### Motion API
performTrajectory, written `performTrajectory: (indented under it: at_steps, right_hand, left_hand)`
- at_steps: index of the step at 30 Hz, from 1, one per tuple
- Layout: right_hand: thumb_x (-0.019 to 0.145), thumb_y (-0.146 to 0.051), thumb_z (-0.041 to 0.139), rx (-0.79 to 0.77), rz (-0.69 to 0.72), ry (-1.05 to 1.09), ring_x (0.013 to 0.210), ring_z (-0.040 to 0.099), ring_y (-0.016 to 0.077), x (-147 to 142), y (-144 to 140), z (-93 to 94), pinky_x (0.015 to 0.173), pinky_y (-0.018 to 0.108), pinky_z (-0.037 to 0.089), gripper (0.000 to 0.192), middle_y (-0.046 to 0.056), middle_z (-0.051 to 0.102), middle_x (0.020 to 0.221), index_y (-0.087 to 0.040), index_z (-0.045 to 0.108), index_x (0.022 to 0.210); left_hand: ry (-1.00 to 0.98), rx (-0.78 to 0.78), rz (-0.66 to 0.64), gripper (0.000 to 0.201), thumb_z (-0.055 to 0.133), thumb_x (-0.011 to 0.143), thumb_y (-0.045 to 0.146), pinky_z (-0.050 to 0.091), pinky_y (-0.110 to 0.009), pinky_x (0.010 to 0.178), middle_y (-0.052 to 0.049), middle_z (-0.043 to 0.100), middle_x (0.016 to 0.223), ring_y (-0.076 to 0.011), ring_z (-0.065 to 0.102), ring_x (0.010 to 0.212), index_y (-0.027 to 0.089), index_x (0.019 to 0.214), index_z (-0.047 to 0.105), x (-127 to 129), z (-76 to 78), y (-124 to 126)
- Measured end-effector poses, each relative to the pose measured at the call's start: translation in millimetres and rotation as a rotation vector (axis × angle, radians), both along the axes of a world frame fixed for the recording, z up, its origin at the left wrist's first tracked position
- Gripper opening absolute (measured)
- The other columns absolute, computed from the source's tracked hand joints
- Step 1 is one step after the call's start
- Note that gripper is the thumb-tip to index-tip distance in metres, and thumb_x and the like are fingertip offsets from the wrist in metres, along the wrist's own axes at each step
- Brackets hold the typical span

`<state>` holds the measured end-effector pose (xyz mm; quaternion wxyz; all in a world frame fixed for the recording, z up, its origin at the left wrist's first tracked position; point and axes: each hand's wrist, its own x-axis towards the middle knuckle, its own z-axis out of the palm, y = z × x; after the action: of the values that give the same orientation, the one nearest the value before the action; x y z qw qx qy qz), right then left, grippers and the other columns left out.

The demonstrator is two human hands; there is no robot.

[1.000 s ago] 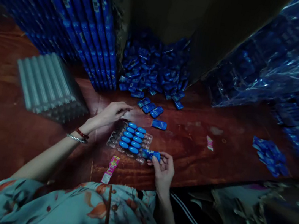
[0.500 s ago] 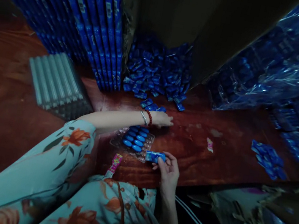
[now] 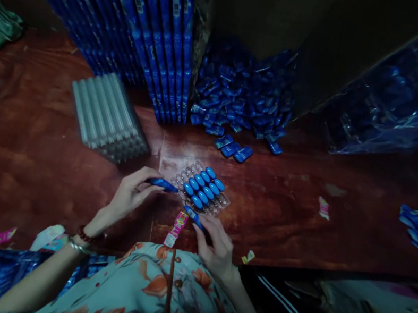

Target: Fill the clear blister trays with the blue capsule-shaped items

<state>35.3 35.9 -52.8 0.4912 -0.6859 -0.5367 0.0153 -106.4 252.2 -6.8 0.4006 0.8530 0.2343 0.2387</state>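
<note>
On a dark red wooden bench [image 3: 283,213], a clear plastic blister tray [image 3: 200,188] partly filled with glossy blue oval capsules [image 3: 203,187] lies between a person's two hands. Left hand [image 3: 130,194] pinches a small blue packet [image 3: 163,184] in a narrow grip just beside the tray's left edge; right hand [image 3: 215,244] holds another blue packet [image 3: 194,216] at the tray's near edge. Behind, a loose heap of blue packets [image 3: 244,95] sits beside a tall stack of blue cartons [image 3: 147,21] and clear ribbed trays [image 3: 106,117].
</note>
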Motion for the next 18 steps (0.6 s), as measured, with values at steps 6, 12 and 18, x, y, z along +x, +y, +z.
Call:
performTrajectory:
  at_steps: [6, 12, 18]
  right_hand:
    - [0.081, -0.002, 0.04, -0.214, 0.039, -0.341, 0.092, 0.062, 0.0194, 1.4, 12.9, -12.7, 0.077, 0.028, 0.055, 0.047, 0.011, 0.063, 0.098, -0.019, 0.058, 0.121]
    - [0.08, 0.0, 0.038, -0.525, 0.138, -0.416, 0.084, 0.058, 0.0177, 20.9, 10.2, 15.0, 0.071, 0.027, 0.054, 0.046, 0.009, 0.059, 0.095, -0.016, 0.057, 0.119]
    - [0.086, -0.004, 0.038, -0.535, 0.191, -0.447, 0.081, 0.054, 0.0157, 29.6, 20.0, 18.4, 0.069, 0.027, 0.049, 0.04, 0.008, 0.058, 0.094, -0.019, 0.058, 0.117]
  left_hand:
    - [-0.064, 0.143, -0.064, 0.021, 0.045, 0.092, 0.029, 0.054, -0.029, 0.077, -0.007, 0.064, 0.095, -0.0154, 0.062, 0.088, 0.018, 0.103, 0.06, 12.9, -42.6, -23.6]
    - [-0.14, 0.378, -0.295, 0.023, 0.043, 0.092, 0.013, 0.055, -0.027, 0.076, -0.008, 0.063, 0.098, -0.0142, 0.061, 0.089, 0.015, 0.113, 0.053, 20.1, -61.1, -32.7]
    - [-0.067, 0.63, -0.359, 0.025, 0.036, 0.094, 0.013, 0.054, -0.029, 0.073, -0.011, 0.062, 0.098, -0.016, 0.058, 0.087, 0.013, 0.112, 0.053, 21.8, -54.8, -43.4]
